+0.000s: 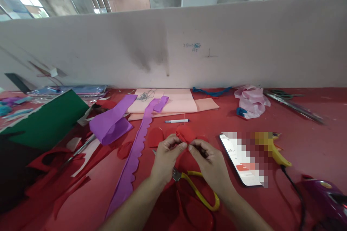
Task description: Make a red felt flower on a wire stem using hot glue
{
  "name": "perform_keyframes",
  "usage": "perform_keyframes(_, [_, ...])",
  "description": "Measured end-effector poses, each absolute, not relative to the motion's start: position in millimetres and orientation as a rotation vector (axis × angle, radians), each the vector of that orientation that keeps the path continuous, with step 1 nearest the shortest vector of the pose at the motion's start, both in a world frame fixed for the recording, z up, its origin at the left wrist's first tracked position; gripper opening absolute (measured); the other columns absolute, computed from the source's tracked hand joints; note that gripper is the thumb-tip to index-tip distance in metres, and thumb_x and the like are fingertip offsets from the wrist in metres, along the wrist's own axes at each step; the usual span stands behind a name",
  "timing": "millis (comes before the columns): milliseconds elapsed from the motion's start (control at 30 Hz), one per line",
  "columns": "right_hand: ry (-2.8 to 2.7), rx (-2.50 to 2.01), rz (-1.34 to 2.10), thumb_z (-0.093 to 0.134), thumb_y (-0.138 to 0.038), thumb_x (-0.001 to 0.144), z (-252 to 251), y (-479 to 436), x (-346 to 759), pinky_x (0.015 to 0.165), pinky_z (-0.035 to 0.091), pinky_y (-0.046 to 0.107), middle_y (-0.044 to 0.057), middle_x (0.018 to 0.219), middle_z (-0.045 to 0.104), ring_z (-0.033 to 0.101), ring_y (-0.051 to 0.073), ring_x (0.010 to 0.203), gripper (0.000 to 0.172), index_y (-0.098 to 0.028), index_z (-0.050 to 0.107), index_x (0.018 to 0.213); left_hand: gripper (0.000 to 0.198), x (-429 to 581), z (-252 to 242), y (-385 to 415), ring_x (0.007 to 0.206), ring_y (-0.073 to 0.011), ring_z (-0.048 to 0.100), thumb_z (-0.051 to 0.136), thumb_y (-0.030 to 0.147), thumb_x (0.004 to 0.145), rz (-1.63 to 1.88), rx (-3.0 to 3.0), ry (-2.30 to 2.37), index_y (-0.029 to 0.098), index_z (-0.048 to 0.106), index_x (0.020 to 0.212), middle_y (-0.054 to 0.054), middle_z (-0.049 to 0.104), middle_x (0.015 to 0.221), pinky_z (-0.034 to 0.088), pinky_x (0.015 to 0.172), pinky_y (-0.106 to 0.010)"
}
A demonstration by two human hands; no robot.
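Both hands meet in front of me over the red table, pinching a gathered piece of red felt point(184, 134). My left hand point(168, 153) is closed on its left side, thumb and fingertips pressed together. From the right, my right hand point(209, 157) grips the lower edge the same way. More rounded red felt pieces point(155, 138) lie just beyond and beside the hands. Scissors with yellow handles point(200, 191) rest beneath my wrists, their blades partly hidden by my left hand.
A purple scalloped strip point(139, 144) and a folded purple band point(107, 126) lie left, by a green sheet point(51, 122). Pink sheets point(173, 101) and a pen point(177, 121) are ahead. At right are a phone point(233, 158), a yellow glue gun point(276, 151) with cord, and crumpled pink material point(252, 101).
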State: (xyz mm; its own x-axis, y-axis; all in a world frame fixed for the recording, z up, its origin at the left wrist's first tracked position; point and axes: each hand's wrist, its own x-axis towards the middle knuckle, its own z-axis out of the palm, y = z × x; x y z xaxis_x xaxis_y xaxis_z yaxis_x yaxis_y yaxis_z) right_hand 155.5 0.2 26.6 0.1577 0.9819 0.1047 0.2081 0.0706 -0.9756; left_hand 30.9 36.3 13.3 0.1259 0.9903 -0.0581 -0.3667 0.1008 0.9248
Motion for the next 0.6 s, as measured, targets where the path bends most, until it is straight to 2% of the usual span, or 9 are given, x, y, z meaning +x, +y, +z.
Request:
perform_keyframes(167, [-1.213,-1.339,1.071,0.057,-0.034,0.082,23.2,2.0,157.8,0.067,0.044,0.028,0.001,0.075,0.064,0.057,0.017,0.072,0.017,-0.019,0.063,0.077,0.008,31.7,13.6,35.7,0.08,-0.0147,0.055,0.071,0.022,0.067,1.218,1.014,0.805,0.018,0.07,0.074,-0.001,0.061,0.08,0.042,0.08,-0.028])
perform_keyframes(300, [-1.172,-1.275,1.144,0.057,-0.033,0.082,20.3,0.6,157.1,0.071,0.045,0.029,0.001,0.077,0.063,0.059,0.018,0.077,0.014,-0.02,0.06,0.079,0.008,32.6,10.1,36.3,0.077,-0.0149,0.055,0.071,0.022,0.067,1.193,0.955,0.767,0.018,0.069,0.073,-0.001,0.062,0.078,0.042,0.079,-0.029])
perform_keyframes(367, [-1.152,-1.222,1.14,0.058,-0.032,0.082,22.6,-0.8,155.7,0.072,0.046,0.029,0.001,0.082,0.063,0.059,0.018,0.08,0.012,-0.021,0.059,0.086,0.006,32.3,8.6,36.5,0.076,-0.0144,0.054,0.071,0.021,0.067,1.19,0.939,0.774,0.017,0.068,0.067,-0.001,0.061,0.076,0.042,0.078,-0.028])
perform_keyframes(467, [-1.109,-1.152,1.098,0.062,-0.032,0.079,27.4,-1.9,153.4,0.076,0.047,0.029,0.004,0.1,0.063,0.059,0.019,0.089,0.023,-0.024,0.057,0.101,0.007,31.9,8.5,35.9,0.075,-0.0138,0.054,0.072,0.02,0.066,1.175,0.921,0.8,0.016,0.067,0.065,-0.001,0.06,0.075,0.042,0.076,-0.027])
perform_keyframes(533, [-1.092,-1.157,1.088,0.061,-0.034,0.08,28.6,-1.3,152.6,0.073,0.048,0.028,0.004,0.098,0.063,0.059,0.018,0.085,0.023,-0.023,0.059,0.1,0.008,32.1,9.3,35.1,0.072,-0.0134,0.054,0.073,0.021,0.065,1.153,0.891,0.81,0.015,0.067,0.065,0.0,0.06,0.072,0.042,0.074,-0.027])
perform_keyframes(600, [-1.067,-1.196,1.088,0.059,-0.036,0.082,27.7,-0.1,152.5,0.067,0.048,0.027,0.003,0.087,0.064,0.058,0.016,0.074,0.017,-0.021,0.061,0.092,0.009,32.9,10.3,34.4,0.068,-0.0126,0.054,0.073,0.021,0.064,1.133,0.851,0.821,0.015,0.067,0.065,0.0,0.06,0.067,0.043,0.072,-0.026])
